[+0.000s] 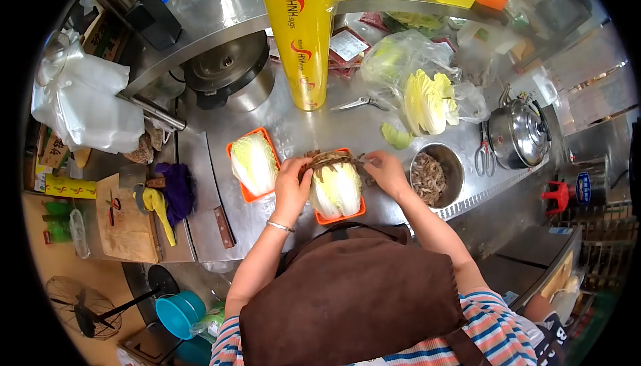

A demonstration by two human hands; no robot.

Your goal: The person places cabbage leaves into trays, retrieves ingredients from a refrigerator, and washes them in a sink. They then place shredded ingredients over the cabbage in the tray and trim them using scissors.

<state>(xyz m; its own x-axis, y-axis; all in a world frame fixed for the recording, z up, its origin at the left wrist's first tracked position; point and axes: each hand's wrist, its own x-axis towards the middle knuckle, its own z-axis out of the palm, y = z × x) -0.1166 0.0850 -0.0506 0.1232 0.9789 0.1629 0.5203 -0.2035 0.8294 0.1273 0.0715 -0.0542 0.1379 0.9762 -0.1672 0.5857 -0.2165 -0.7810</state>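
A napa cabbage half (pixel 337 191) sits in an orange tray (pixel 340 219) at the counter's middle. Across its far end lie limp brown strips (pixel 332 159), possibly mushroom. My left hand (pixel 295 184) is curled at the left side of the cabbage, its fingertips on the strips. On the right, my right hand (pixel 385 173) pinches the other end of the strips. Left of this tray, a second napa cabbage half (pixel 254 164) rests in another orange tray (pixel 257 197). A steel bowl (pixel 455 172) of similar grey-brown pieces (pixel 429 179) stands beside my right hand.
A tall yellow roll (pixel 300 52) stands behind the trays. Scissors (pixel 486 155) and a lidded steel pot (pixel 519 132) are at the right. A knife (pixel 224 226) lies left, near a cutting board (pixel 123 226). Cut cabbage (pixel 427 102) sits by plastic bags at the back.
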